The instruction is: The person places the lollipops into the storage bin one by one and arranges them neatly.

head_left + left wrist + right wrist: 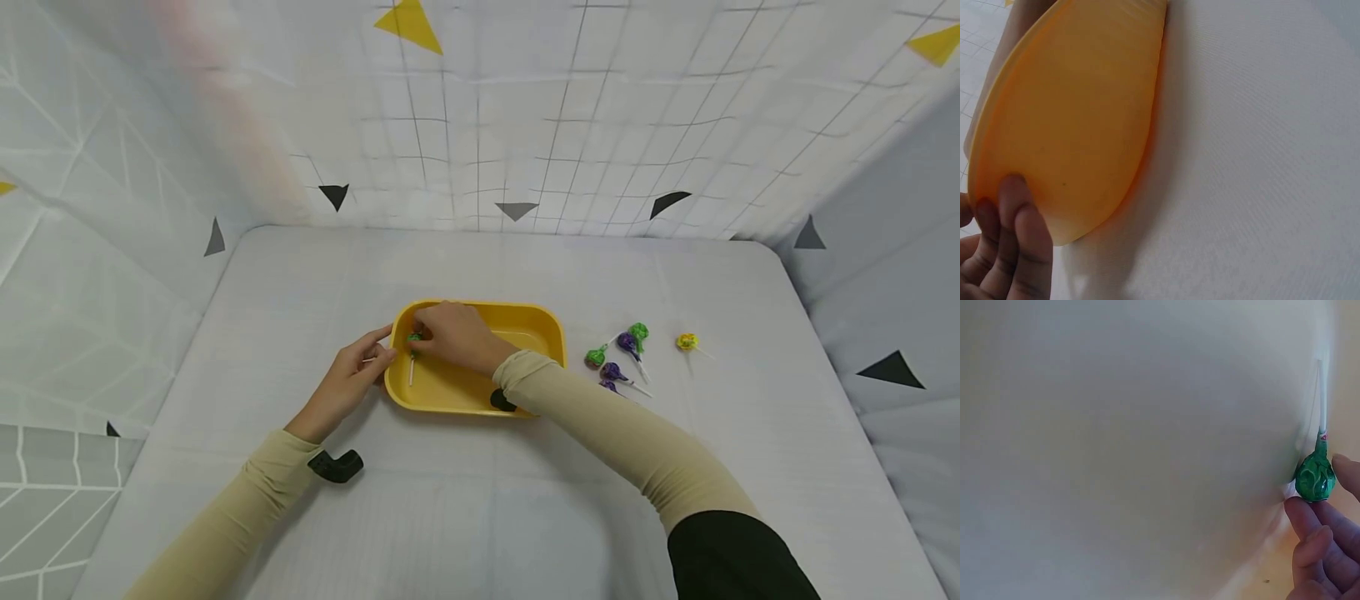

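A yellow tray (442, 396) sits on the white-covered table. Inside its left end is a green-wrapped lollipop (1315, 477), white stick toward the near side. My right hand (457, 335) reaches into the tray, and its thumb and fingers pinch the wrapped head of that lollipop. At the tray's left end rests my left hand (347, 379), its fingertips touching the outer wall, as the left wrist view shows from low down. Right of the tray lie green lollipops (596, 357) and purple lollipops (611, 372) in a loose group.
Apart from that group, farther right, lies a yellow lollipop (687, 342). A black curved piece (336, 467) shows at the left wrist. The right forearm's sleeve (600, 425) crosses the tray's near right corner. White cloth walls (480, 125) stand around the table.
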